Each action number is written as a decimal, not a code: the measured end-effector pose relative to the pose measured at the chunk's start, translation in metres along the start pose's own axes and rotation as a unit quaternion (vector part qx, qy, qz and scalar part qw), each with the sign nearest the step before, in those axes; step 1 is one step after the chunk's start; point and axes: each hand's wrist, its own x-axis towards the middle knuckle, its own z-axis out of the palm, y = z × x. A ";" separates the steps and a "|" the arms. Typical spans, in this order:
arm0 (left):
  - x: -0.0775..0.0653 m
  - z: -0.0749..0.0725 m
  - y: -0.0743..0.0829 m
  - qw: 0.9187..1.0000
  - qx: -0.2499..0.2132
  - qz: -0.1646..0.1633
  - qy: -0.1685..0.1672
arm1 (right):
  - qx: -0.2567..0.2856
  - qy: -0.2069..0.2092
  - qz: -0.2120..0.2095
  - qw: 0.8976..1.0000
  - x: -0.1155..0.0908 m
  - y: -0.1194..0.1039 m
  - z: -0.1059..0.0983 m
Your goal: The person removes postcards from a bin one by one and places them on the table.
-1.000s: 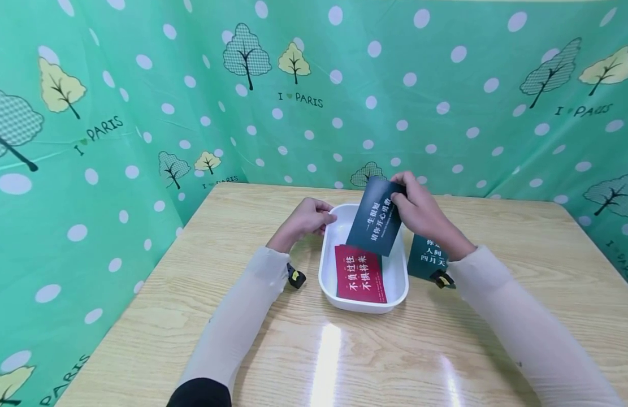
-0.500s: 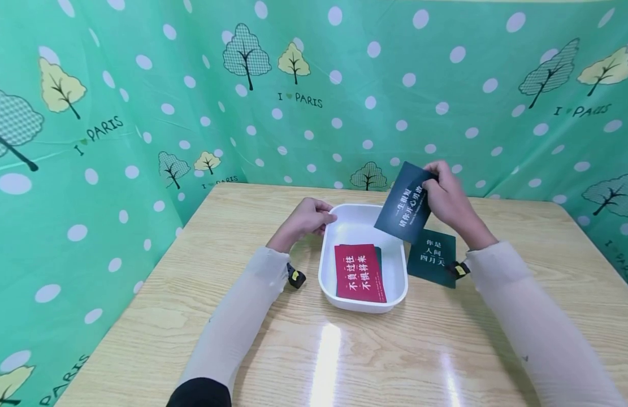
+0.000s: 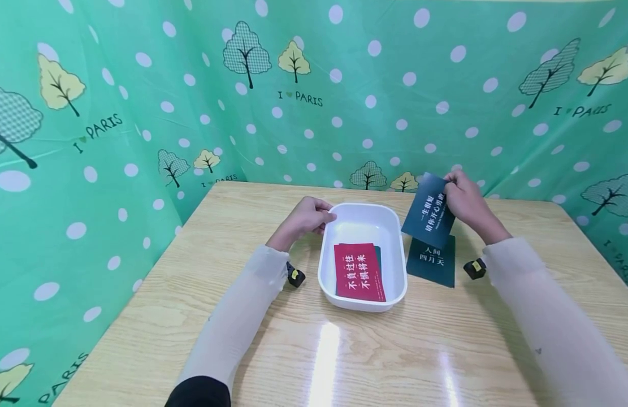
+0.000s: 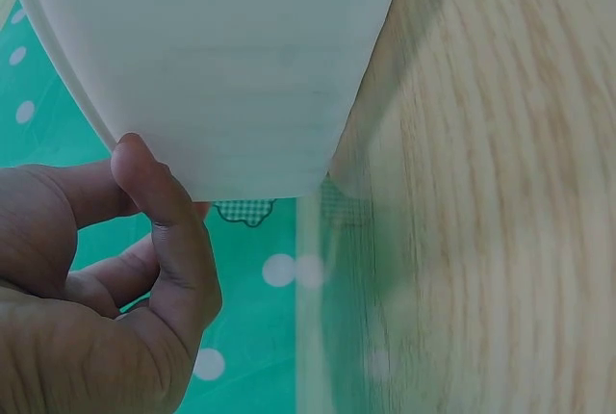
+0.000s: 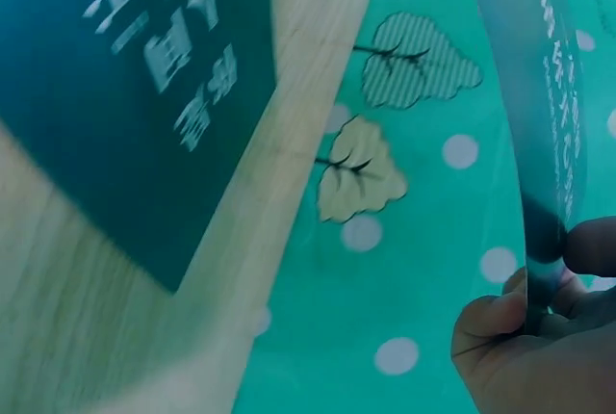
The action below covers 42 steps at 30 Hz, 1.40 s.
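My right hand [image 3: 467, 198] pinches a dark blue-green card [image 3: 427, 212] with white lettering by its right edge, tilted above the table. Seen from the right wrist, thumb and fingers grip the end of this card [image 5: 539, 106]. Below it a dark green card [image 3: 431, 268] lies on the table, its upper part covered by the held one. With thumb and fingers my left hand [image 3: 306, 217] pinches the upper left rim of a white plastic tray [image 3: 321, 265]; the left wrist view shows the tray's outer wall [image 4: 260, 67]. Inside lies a red card [image 3: 359, 271] over a green one.
The wooden table [image 3: 217, 294] reaches back to a green curtain [image 3: 344, 130] printed with dots and trees. Black straps with small blocks hang at both wrists. The tray's right rim stands close beside the green card on the table.
My right hand has carried the held card rightward out from over the tray to above the green card on the table. My left hand and the tray have stayed in place.
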 end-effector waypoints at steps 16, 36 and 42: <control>0.003 -0.001 -0.001 1.000 -0.001 0.006 0.000 | -0.097 -0.247 0.025 0.964 -0.001 0.025 0.010; 0.000 0.000 0.002 1.000 0.009 0.000 0.002 | -0.227 -0.261 -0.025 0.938 -0.009 0.041 0.018; 0.000 0.000 0.001 1.000 0.006 -0.008 0.003 | -0.238 -0.263 -0.032 0.934 -0.009 0.039 0.019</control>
